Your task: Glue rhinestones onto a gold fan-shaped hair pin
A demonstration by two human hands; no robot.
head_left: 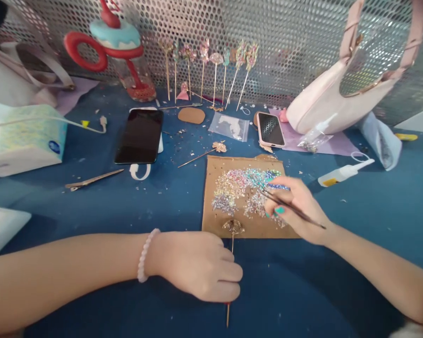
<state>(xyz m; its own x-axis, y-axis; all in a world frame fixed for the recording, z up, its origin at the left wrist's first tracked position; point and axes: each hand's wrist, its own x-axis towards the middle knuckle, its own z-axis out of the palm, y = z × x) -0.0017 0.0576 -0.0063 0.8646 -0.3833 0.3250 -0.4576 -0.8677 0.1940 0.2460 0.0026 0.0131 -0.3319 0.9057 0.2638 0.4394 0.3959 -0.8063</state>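
My left hand (pixel 200 267), with a pale bead bracelet at the wrist, is closed around the thin shaft of a hair stick (pixel 233 244). The stick's fan-shaped openwork head points away from me, over the near edge of a cardboard sheet (pixel 211 227). Piles of tiny glittering rhinestones (pixel 238 183), in pink, yellow, silver, teal and blue, cover much of that sheet. Slim dark tweezers (pixel 296 211) are pinched in my right hand (pixel 303 211), their tips over the stones at the right. Whether the tips hold a stone is too small to tell.
Several decorated sticks (pixel 215 80) lean against the perforated metal panel (pixel 268 23). Two phones (pixel 139 136) (pixel 270 129), a flower-headed stick (pixel 200 157), a glue bottle (pixel 341 173), a pink handbag (pixel 320 98), a tissue pack (pixel 28 136) and a red-handled cup (pixel 134 70) surround the cardboard.
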